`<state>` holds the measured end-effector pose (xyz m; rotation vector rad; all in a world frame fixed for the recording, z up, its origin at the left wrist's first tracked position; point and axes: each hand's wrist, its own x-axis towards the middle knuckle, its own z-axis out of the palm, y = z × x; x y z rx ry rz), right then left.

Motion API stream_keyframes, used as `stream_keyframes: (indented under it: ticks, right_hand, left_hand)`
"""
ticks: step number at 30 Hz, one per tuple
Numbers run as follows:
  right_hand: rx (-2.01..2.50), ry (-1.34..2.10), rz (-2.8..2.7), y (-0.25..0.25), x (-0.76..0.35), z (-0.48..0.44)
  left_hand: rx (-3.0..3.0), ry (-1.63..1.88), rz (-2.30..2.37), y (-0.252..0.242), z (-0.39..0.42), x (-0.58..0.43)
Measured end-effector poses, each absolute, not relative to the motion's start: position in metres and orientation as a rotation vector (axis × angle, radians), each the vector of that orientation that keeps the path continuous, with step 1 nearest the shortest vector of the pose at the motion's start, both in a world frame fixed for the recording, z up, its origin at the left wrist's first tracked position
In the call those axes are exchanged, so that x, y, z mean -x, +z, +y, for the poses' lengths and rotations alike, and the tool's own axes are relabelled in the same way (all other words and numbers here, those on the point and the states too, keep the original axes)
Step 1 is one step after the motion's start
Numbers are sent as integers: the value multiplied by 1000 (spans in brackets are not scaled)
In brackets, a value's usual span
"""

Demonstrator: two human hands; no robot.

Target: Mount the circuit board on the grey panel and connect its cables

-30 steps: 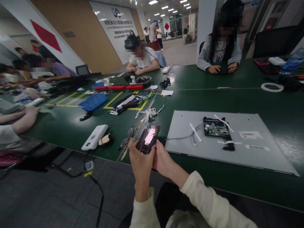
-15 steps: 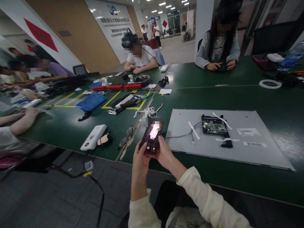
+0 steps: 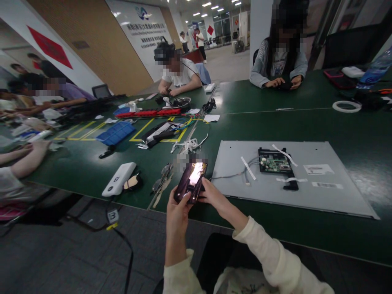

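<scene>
A smartphone with a lit screen is held up over the near edge of the table. My left hand is closed around its lower left side, with the thumb over the bottom of the screen. On the right side, my right hand grips the phone, its thumb at the screen's edge; the fingers behind the phone are mostly hidden. To the right lies a grey flat panel bearing a green circuit board and strips of white tape. A pair of glasses rests just left of the phone.
Left on the green table are a white power bank, a blue basket and a black-and-white device. Tangled white straps lie beyond the phone. Co-workers sit across and at left. A black cable hangs below the edge.
The phone and my left hand have shifted slightly left and down. My right thumb has moved lower along the phone's side, and the picture on the screen has changed.
</scene>
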<state>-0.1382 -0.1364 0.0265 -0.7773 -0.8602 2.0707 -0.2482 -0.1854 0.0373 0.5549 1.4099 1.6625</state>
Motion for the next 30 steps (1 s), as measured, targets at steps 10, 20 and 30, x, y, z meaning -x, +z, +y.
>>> stream_keyframes:
  ticks: [10,20,30]
  right_hand:
    - [745,2031,-973,50,72,-158]
    - [906,1870,-811,42,92,-144]
    - [809,1898,-685,34,112,-145]
  left_hand:
    - [-549,1553,1270,48,-182,223]
    - [-575,1621,1377,52,-192,222]
    - [-634,1601,1471,51,-197,226]
